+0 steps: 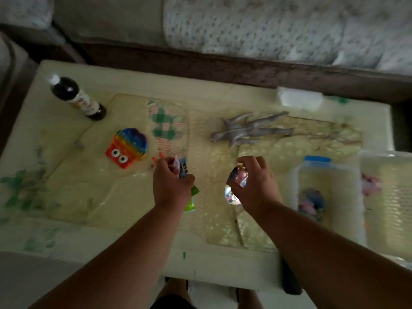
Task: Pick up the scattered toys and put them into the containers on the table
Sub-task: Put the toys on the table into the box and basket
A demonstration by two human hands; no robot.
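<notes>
My left hand [170, 182] is closed around a small bundle of toys [183, 170]: a blue-and-white packet pokes out above the fingers and a green piece shows below the wrist. My right hand [254, 181] hovers with curled fingers over a shiny round toy [231, 195] on the table, touching or nearly touching it; its grip is unclear. A rainbow pop-it toy with eyes [127, 148] lies left of centre. A grey dinosaur figure [247, 130] lies on its side further back. At the right stand two clear containers [296, 175] [388, 197] with toys inside.
A dark bottle with a white cap [75, 97] stands at the table's back left. A checked transparent pouch [168, 126] lies flat near the middle. A white object [299, 99] sits at the back right edge. A sofa runs behind the table [66, 233].
</notes>
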